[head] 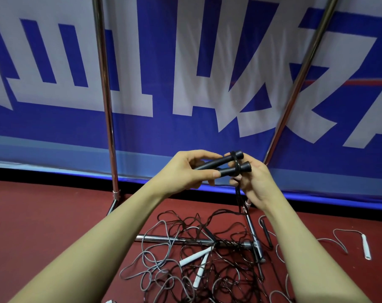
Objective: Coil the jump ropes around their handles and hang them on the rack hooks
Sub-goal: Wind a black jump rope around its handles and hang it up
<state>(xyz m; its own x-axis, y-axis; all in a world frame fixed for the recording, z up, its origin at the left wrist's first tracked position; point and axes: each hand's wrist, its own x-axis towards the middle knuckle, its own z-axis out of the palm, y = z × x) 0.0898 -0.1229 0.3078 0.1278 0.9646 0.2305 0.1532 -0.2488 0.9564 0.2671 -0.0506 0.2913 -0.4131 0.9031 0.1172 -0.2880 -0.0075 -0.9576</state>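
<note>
My left hand (191, 169) grips two black jump rope handles (224, 166) side by side, their ends pointing right. My right hand (254, 182) pinches the black rope (238, 193) where it loops round the handles near their ends. From there the rope hangs down to a tangled pile of black and grey ropes (207, 254) on the red floor. Two white handles (195, 259) lie in that pile. The metal rack's two uprights (108, 119) rise at left and right; no hooks are in view.
The rack's low crossbar (161, 238) lies under the tangle. One black handle (266, 234) and one white handle (366, 246) with grey rope lie on the floor at the right. A blue and white banner (185, 84) hangs behind the rack.
</note>
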